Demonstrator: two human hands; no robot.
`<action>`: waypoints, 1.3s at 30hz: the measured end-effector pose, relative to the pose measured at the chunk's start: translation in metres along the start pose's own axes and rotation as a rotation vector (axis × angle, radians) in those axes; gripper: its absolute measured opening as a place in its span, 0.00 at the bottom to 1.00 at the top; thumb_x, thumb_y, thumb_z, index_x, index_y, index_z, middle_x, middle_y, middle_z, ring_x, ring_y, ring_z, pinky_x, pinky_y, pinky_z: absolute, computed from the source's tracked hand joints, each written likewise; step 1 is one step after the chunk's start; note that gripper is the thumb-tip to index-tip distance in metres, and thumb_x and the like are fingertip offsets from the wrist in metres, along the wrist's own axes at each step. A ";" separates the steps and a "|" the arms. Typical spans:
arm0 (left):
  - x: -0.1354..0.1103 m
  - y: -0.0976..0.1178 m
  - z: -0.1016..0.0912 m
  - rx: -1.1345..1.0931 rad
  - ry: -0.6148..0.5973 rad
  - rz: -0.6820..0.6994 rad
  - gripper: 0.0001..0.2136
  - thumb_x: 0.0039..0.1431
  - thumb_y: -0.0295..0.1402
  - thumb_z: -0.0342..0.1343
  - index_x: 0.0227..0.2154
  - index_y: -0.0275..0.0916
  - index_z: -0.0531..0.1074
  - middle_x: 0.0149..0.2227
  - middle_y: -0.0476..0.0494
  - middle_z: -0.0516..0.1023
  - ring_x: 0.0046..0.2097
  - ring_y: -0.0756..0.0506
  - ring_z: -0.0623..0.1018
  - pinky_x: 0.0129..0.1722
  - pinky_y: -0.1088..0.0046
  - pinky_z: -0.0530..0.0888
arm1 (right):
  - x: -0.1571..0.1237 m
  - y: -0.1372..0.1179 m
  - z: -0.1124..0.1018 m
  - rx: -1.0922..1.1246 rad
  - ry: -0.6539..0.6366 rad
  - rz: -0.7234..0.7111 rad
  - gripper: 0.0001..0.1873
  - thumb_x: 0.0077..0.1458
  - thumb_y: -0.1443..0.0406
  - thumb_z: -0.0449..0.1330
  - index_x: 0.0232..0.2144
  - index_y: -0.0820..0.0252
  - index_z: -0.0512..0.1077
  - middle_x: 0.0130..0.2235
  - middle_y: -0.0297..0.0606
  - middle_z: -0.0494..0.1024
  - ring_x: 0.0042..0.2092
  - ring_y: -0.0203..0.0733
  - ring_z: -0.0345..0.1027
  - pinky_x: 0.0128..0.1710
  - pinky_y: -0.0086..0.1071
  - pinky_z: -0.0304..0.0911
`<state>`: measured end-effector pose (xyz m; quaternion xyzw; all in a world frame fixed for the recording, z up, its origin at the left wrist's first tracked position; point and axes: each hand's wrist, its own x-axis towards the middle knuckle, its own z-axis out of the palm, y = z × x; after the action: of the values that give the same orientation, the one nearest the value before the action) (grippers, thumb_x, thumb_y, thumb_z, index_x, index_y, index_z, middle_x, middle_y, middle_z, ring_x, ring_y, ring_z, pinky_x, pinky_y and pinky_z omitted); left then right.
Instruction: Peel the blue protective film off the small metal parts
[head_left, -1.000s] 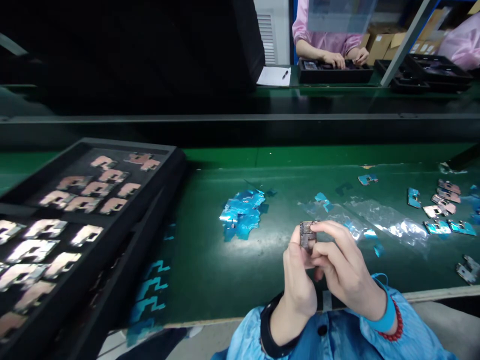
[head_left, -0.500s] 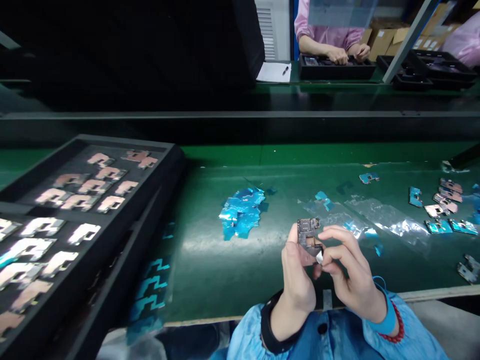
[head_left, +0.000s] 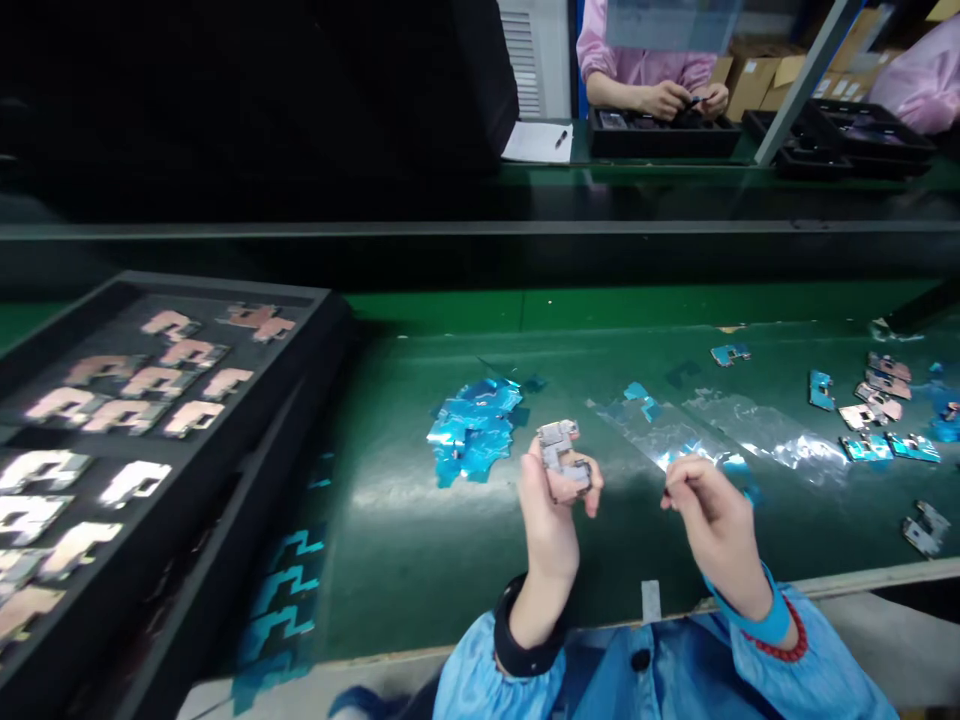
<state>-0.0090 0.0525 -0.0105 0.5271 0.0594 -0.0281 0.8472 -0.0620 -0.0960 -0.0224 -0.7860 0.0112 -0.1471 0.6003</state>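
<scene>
The small metal circuit board sits in the left hand, pinched between thumb and fingers, its long axis pointing away from the person, while the right hand, fingertips pressed together, is near on its right.

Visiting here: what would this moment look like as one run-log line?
left hand: grip on metal circuit board | right hand: pinched, anything held too small to tell | nearby: crumpled blue film
</scene>
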 end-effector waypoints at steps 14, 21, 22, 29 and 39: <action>0.008 0.004 -0.023 -0.052 0.147 -0.035 0.24 0.54 0.54 0.51 0.36 0.34 0.68 0.22 0.43 0.74 0.18 0.49 0.69 0.18 0.75 0.65 | 0.044 0.039 0.016 0.073 -0.029 0.114 0.11 0.56 0.58 0.61 0.33 0.62 0.72 0.33 0.40 0.75 0.36 0.43 0.74 0.34 0.31 0.73; 0.004 0.018 -0.052 -0.069 0.272 0.125 0.22 0.52 0.52 0.55 0.34 0.34 0.69 0.24 0.41 0.75 0.21 0.45 0.72 0.17 0.74 0.66 | 0.043 0.023 0.026 0.102 -0.060 0.048 0.09 0.56 0.61 0.62 0.32 0.62 0.72 0.36 0.40 0.74 0.36 0.40 0.73 0.36 0.31 0.74; 0.004 0.020 -0.056 -0.067 0.297 0.160 0.22 0.51 0.52 0.56 0.33 0.34 0.70 0.23 0.41 0.75 0.22 0.45 0.73 0.17 0.75 0.66 | 0.043 0.022 0.024 0.101 -0.048 0.040 0.08 0.56 0.62 0.62 0.32 0.62 0.72 0.36 0.40 0.74 0.36 0.40 0.73 0.37 0.31 0.74; 0.001 0.022 -0.064 -0.068 0.295 0.130 0.21 0.53 0.49 0.54 0.35 0.32 0.71 0.26 0.39 0.77 0.22 0.45 0.74 0.22 0.70 0.72 | 0.045 0.025 0.017 0.059 -0.023 -0.002 0.06 0.57 0.64 0.62 0.33 0.62 0.72 0.37 0.41 0.74 0.38 0.41 0.73 0.39 0.32 0.74; -0.001 0.018 -0.064 -0.068 0.297 0.116 0.20 0.53 0.46 0.57 0.37 0.31 0.72 0.29 0.37 0.79 0.26 0.42 0.79 0.26 0.68 0.76 | 0.008 0.014 -0.010 -0.080 -0.454 0.047 0.06 0.61 0.66 0.56 0.33 0.61 0.72 0.35 0.39 0.74 0.36 0.39 0.71 0.35 0.30 0.71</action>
<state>-0.0127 0.1182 -0.0228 0.4992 0.1544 0.1013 0.8466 -0.0551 -0.1111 -0.0311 -0.8217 -0.1000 0.0484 0.5589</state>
